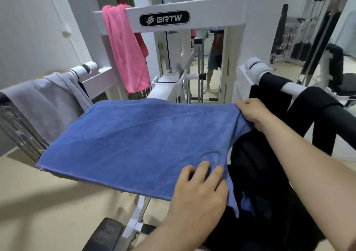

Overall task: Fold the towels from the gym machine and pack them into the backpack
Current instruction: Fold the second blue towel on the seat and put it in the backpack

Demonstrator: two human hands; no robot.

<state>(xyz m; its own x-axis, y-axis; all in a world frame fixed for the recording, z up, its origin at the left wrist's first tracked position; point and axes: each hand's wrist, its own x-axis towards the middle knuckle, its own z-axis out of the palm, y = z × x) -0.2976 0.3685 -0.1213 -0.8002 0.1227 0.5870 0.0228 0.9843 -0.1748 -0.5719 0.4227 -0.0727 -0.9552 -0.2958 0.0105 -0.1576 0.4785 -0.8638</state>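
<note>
A blue towel point(138, 140) is stretched out flat in front of me, above the gym machine's seat. My right hand point(252, 112) grips its far right corner. My left hand point(198, 191) holds its near right edge, fingers on top of the cloth. A pink towel point(125, 48) hangs over the white crossbar of the gym machine point(212, 11). A grey towel point(46, 106) is draped over the machine's left arm. The black backpack point(258, 183) hangs at the right, below the blue towel's right end, its straps over the right bar.
The machine's black seat pad point(105, 235) lies below at the bottom. A mirror behind the frame reflects a person's legs point(213, 61). Other gym equipment point(312, 29) stands at the far right. A white wall point(28, 29) is at the left, beige floor point(48, 202) beneath.
</note>
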